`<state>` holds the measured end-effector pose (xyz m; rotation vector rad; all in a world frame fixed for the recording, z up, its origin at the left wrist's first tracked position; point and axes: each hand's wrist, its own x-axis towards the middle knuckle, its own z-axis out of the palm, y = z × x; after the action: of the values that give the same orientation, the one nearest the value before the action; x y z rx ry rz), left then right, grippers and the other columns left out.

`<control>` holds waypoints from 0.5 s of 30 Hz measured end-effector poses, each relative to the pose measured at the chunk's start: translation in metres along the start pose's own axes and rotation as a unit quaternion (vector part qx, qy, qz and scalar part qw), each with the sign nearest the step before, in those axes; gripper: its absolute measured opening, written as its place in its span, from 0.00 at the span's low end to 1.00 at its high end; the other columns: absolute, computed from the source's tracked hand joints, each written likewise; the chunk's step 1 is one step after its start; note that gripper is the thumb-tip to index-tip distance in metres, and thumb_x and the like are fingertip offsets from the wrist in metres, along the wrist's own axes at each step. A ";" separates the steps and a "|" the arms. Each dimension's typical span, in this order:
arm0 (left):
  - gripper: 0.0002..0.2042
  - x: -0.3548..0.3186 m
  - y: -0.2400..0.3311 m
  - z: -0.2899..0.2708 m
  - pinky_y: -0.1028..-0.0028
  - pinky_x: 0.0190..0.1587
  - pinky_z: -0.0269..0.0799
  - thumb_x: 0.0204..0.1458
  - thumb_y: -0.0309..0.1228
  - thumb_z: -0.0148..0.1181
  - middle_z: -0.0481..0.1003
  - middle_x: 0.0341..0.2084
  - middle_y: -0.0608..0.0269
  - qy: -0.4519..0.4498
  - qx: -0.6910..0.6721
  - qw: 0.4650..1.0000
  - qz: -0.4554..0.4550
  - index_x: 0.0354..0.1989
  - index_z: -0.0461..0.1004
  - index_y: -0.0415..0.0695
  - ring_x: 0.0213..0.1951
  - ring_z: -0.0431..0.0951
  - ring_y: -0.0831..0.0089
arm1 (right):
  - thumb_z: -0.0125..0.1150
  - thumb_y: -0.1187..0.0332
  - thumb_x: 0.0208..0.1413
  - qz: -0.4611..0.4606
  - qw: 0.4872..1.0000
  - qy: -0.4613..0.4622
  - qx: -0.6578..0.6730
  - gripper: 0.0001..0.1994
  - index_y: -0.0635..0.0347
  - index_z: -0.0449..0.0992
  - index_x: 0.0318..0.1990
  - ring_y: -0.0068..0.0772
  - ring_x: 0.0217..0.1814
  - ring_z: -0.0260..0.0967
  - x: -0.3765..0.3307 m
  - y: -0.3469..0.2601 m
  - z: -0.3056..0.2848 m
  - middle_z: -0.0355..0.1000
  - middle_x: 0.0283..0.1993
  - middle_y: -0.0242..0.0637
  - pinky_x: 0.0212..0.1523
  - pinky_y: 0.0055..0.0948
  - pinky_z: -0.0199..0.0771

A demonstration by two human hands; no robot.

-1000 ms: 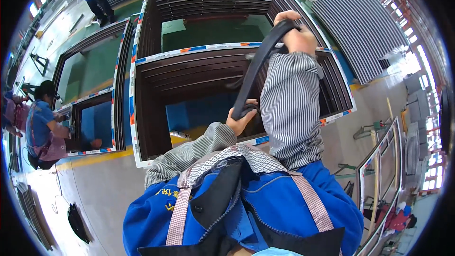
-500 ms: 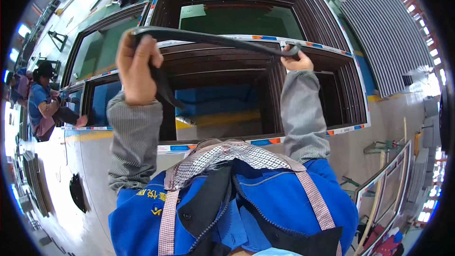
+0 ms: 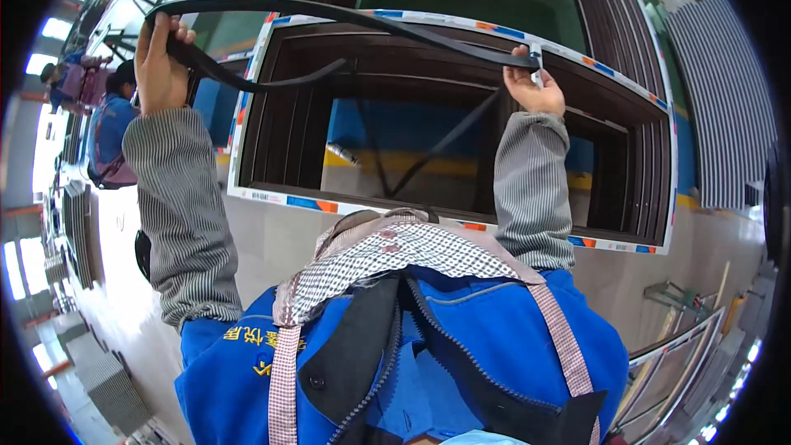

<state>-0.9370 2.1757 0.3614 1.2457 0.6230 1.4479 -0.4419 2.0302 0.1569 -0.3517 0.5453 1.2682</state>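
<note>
A long black rubber sealing strip (image 3: pixel 321 10) stretches in the air between my hands, bowing slightly over a stack of dark brown window frames (image 3: pixel 284 144). My left hand (image 3: pixel 162 66) is closed around the strip near the far left corner of the stack. From there a loose end bends back and hangs over the frame opening. My right hand (image 3: pixel 534 89) pinches the strip above the divider of the frames. Below it, more black strip droops into the opening in a V shape.
Another frame stack (image 3: pixel 601 0) stands beyond. Two people (image 3: pixel 111 128) are at the left. A small silver object (image 3: pixel 342 154) lies inside the near opening. Grey ribbed profiles (image 3: pixel 725 91) are piled at the right, with a frame on a stand (image 3: pixel 676 363) at the lower right.
My left hand has moved outward to the left, drawing the strip longer. My right hand has shifted slightly right. The view has turned, and a hanging loop of strip now shows in the opening.
</note>
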 end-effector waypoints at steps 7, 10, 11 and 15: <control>0.05 0.003 -0.056 -0.023 0.72 0.36 0.69 0.61 0.28 0.56 0.69 0.29 0.62 0.012 -0.018 0.999 -0.049 0.38 0.70 0.39 0.32 0.69 0.72 | 0.34 0.60 0.63 -0.045 0.995 -0.083 0.021 0.25 0.69 0.66 0.59 0.43 0.64 0.64 -0.008 -0.018 -0.018 0.69 0.59 0.46 0.68 0.46 0.54; 0.06 -0.011 -0.057 -0.043 0.71 0.36 0.68 0.62 0.29 0.54 0.68 0.28 0.62 0.018 -0.052 0.995 -0.086 0.40 0.69 0.40 0.31 0.68 0.72 | 0.36 0.62 0.62 -0.070 0.990 -0.121 -0.016 0.25 0.69 0.64 0.61 0.41 0.66 0.62 -0.027 -0.007 -0.006 0.68 0.61 0.44 0.68 0.47 0.52; 0.06 -0.017 -0.059 -0.054 0.71 0.36 0.68 0.63 0.30 0.52 0.67 0.28 0.62 0.014 -0.076 0.992 -0.103 0.40 0.68 0.40 0.31 0.68 0.72 | 0.37 0.62 0.63 -0.070 0.985 -0.153 -0.024 0.25 0.69 0.62 0.62 0.43 0.69 0.59 -0.033 0.001 0.002 0.65 0.64 0.45 0.69 0.48 0.51; 0.06 -0.047 -0.065 -0.089 0.71 0.34 0.67 0.63 0.31 0.53 0.67 0.25 0.62 0.079 -0.151 0.979 -0.115 0.40 0.67 0.42 0.29 0.66 0.72 | 0.41 0.64 0.64 -0.065 0.947 -0.244 -0.201 0.24 0.69 0.58 0.65 0.51 0.74 0.47 -0.049 0.038 0.047 0.54 0.71 0.46 0.72 0.51 0.47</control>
<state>-0.9997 2.1720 0.2596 0.8016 0.6045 1.3943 -0.4788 2.0266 0.2254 -0.3867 -0.1618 1.2753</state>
